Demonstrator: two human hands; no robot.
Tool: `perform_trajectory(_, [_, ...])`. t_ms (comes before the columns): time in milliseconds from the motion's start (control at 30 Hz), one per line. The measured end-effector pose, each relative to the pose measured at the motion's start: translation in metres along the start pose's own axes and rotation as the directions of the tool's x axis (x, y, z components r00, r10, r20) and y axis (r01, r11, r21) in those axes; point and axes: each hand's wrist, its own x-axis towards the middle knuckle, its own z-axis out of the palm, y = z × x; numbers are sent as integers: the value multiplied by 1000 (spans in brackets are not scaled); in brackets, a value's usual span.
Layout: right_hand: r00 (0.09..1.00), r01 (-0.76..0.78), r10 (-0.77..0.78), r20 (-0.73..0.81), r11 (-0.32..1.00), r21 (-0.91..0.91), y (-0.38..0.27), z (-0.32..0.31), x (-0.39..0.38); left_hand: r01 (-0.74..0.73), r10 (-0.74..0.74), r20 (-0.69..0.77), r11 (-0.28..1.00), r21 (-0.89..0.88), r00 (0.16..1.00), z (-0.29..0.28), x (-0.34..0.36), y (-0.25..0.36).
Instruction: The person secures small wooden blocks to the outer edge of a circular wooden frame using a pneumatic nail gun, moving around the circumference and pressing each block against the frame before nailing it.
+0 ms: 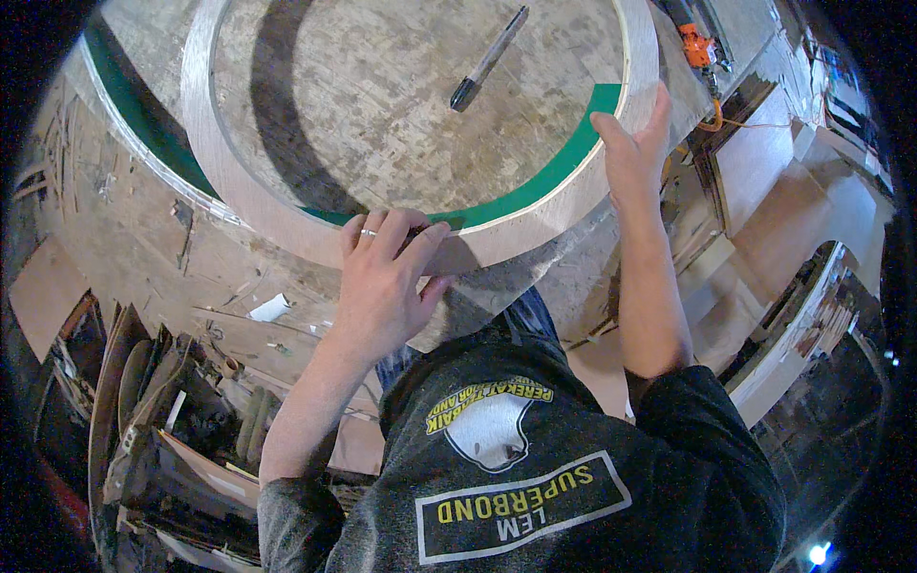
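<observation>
Ring (535, 231), pale, one, on worktop (382, 115). Green strip (562, 164), curved lengthwise along the ring's inner wall, between the hands; its upper end beside the right thumb, right hand (638, 158) nearer. Right fingers grasping the ring's right side; left hand (387, 253), fingers hooked over its near rim, grasping.

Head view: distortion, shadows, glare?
Head view: fisheye picture, black at the corners; a broad curved shadow lies on the tabletop inside the pale ring; a small light glares at lower right; the marker looks fairly sharp.
</observation>
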Motion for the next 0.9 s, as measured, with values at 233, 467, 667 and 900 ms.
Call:
perform_trajectory(233, [999, 40, -42, -12, 995, -92, 10, -3, 1, 7, -7, -2, 1000, 6, 1000, 3, -1, -3])
perform_trajectory(467, [998, 46, -50, -29, 991, -125, 9, -9, -1, 5, -5, -11, 1000, 4, 1000, 6, -1, -2])
perform_trajectory(667, [920, 172, -288, -266, 906, -387, -2, -56, 43, 23, -21, -36, 998, 59, 999, 6, 0, 7])
perform_trajectory(900, [861, 338, -505, -56, 651, -680, 15, -94, 206, 17, -13, -44, 996, 86, 999, 5, 1, 7])
